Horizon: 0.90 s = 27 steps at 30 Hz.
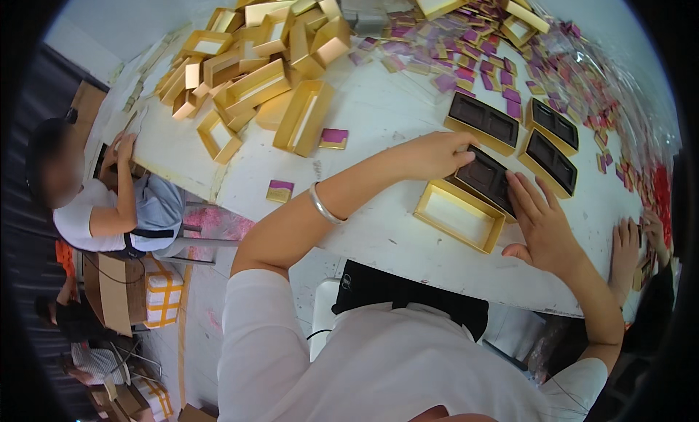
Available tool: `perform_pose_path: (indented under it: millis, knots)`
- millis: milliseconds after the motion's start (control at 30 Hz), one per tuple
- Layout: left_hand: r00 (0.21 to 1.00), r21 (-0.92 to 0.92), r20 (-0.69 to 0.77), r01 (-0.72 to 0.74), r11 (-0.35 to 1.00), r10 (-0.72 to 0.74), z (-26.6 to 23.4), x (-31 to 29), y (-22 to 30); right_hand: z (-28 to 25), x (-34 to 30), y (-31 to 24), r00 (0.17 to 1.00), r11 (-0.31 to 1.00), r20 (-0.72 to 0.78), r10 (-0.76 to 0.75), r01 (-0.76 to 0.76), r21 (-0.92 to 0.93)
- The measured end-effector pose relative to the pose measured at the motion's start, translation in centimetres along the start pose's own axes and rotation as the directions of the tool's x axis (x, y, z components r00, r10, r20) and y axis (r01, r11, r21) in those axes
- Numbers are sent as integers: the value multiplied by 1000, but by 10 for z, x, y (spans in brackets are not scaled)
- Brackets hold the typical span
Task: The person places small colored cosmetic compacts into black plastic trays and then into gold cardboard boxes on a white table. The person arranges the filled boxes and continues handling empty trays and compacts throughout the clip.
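A black two-compartment insert tray (486,176) sits in a gold box in front of me, tilted slightly toward the right. My left hand (437,157) is closed on its upper left end, fingers curled over the rim. At the opposite end, my right hand (537,222) lies with its fingers stretched out against the tray, thumb apart. Just nearer to me is an open gold box (437,217) with no insert, its pale bottom showing. Beyond my hands stand gold boxes fitted with black trays: one at the left (480,122) and two at the right, a far box (553,123) and a nearer box (547,163).
A heap of gold boxes (255,87) covers the far left of the white table (357,218). Small purple-and-gold packets (466,58) and clear plastic spread across the far right. Two loose packets lie near my left arm. Another person (102,203) sits at the left; another's hands (625,247) work at the right.
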<state>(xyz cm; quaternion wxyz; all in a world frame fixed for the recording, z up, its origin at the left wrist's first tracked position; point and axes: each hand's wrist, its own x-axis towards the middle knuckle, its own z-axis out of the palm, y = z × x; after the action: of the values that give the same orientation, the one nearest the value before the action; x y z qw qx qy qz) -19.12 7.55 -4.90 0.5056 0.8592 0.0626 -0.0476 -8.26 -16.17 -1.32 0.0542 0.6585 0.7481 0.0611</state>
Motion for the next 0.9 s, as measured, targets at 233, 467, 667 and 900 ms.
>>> perform_pose_path:
  millis: [233,467,667,900]
  knots:
    - [834,397,-540,129,909,117,-41,-94,34,8,-31,25,974,973,33,224,-226,53]
    - [603,496,-798,670,553,-15,-51,-204,-13,-13,-31,14,939,953,-273,211,-136,269]
    - [601,535,-796,641,550,75,-48,-170,-37,-19,45,-41,978,913,-171,-123,179,366]
    - [616,571,-773,571,590,152,-68,-148,-59,9,6,-24,990,935,-122,-65,103,340]
